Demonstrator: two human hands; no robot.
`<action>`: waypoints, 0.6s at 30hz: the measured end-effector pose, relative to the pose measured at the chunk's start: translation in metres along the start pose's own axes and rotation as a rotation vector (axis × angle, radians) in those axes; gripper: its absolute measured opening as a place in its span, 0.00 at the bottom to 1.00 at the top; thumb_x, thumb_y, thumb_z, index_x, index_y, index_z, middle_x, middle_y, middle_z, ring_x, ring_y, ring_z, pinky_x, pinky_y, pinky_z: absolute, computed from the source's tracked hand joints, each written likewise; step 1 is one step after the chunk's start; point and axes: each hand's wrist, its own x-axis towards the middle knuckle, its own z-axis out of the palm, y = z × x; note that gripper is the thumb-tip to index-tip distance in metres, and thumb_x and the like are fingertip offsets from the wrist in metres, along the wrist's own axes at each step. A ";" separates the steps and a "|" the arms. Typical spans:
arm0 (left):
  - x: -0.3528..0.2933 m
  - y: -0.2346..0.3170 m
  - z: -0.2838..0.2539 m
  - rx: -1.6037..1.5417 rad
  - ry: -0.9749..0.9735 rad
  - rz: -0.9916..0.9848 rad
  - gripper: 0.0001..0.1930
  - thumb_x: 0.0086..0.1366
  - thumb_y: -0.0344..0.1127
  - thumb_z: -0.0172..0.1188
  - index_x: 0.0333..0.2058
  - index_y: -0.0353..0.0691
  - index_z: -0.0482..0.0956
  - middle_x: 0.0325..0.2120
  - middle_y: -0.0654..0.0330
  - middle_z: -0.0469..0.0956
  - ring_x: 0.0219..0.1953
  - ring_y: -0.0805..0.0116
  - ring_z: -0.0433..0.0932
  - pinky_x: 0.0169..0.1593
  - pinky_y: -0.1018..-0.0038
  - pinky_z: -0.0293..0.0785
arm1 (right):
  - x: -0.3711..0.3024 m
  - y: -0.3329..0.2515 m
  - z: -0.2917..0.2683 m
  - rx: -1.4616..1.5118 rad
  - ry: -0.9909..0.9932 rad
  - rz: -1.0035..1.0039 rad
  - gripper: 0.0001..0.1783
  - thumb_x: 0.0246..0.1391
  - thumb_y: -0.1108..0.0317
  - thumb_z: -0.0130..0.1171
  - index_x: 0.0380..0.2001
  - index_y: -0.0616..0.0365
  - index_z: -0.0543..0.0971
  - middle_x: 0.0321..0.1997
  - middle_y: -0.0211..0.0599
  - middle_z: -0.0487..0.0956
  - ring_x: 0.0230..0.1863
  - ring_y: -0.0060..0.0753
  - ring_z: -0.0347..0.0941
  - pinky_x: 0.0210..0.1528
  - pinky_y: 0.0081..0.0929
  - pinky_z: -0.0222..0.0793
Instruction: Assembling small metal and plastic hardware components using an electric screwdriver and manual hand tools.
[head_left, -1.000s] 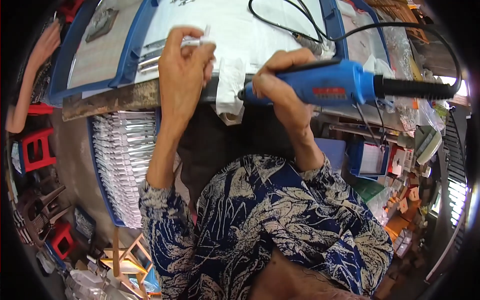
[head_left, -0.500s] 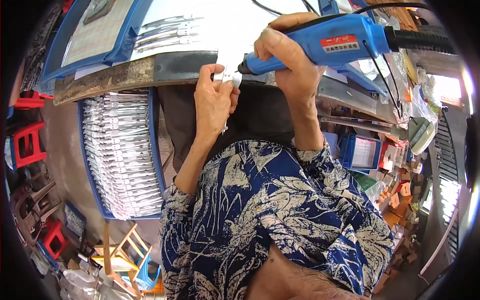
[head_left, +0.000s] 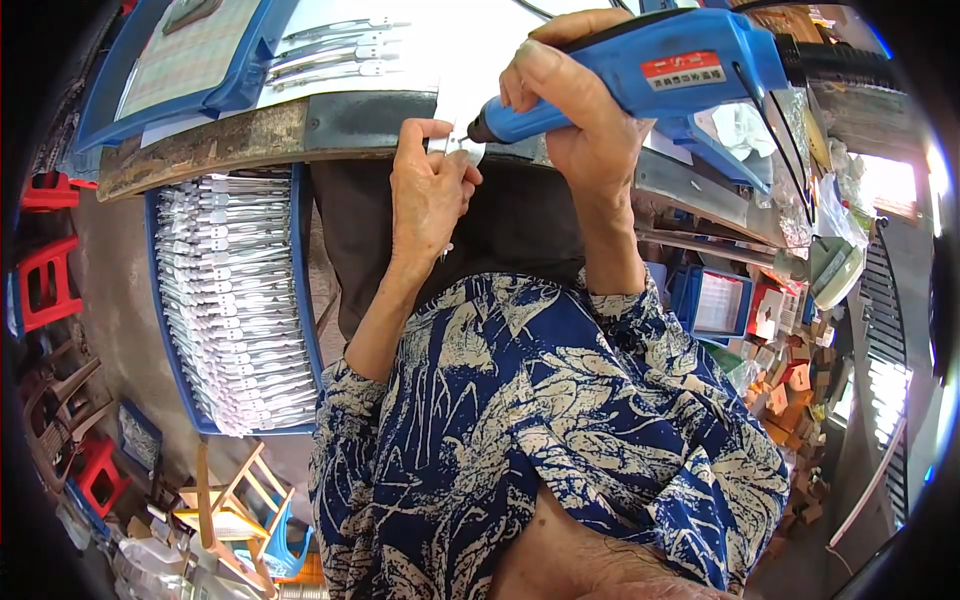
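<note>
At the bench's near edge, a small white plate-like part (head_left: 455,143) is pinched between the thumb and fingers of my left hand (head_left: 425,200). A thin metal piece pokes out below that hand near the wrist. My right hand (head_left: 592,125) wraps round a blue electric screwdriver (head_left: 680,65) held nearly level, its dark nose pointing left. The tip meets or nearly meets the white part; I cannot tell if it sits in a screw. Several similar long silvery parts with white ends (head_left: 345,52) lie in a row on the white bench top.
A blue-rimmed tray (head_left: 303,300) below the bench on the left holds stacked rows of such parts. Another blue tray (head_left: 225,95) rests on the bench's left. Red stools (head_left: 50,282) and a wooden chair (head_left: 240,505) stand on the floor. Cartons and bags crowd the right.
The screwdriver's nose has come slightly left and closer over the white part. Both hands keep their holds, and the whole view has shifted a little.
</note>
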 end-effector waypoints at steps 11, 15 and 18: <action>0.000 0.003 0.000 0.045 0.003 -0.021 0.12 0.61 0.24 0.50 0.43 0.37 0.61 0.18 0.57 0.73 0.14 0.82 0.63 0.15 0.86 0.54 | -0.003 -0.035 0.023 -0.170 0.174 0.360 0.12 0.39 0.72 0.64 0.27 0.62 0.72 0.22 0.35 0.74 0.19 0.24 0.71 0.24 0.20 0.68; -0.001 0.002 0.001 0.059 0.000 -0.021 0.12 0.61 0.24 0.50 0.43 0.37 0.61 0.18 0.57 0.73 0.14 0.82 0.64 0.15 0.86 0.55 | -0.003 -0.034 0.022 -0.175 0.177 0.371 0.11 0.40 0.72 0.64 0.27 0.62 0.72 0.21 0.35 0.74 0.19 0.24 0.71 0.24 0.20 0.68; -0.005 0.007 0.001 0.118 0.015 -0.039 0.11 0.59 0.24 0.50 0.40 0.38 0.62 0.17 0.60 0.74 0.17 0.80 0.69 0.16 0.85 0.62 | -0.004 -0.033 0.023 -0.169 0.172 0.385 0.11 0.40 0.73 0.63 0.27 0.63 0.72 0.21 0.36 0.73 0.19 0.24 0.70 0.23 0.20 0.68</action>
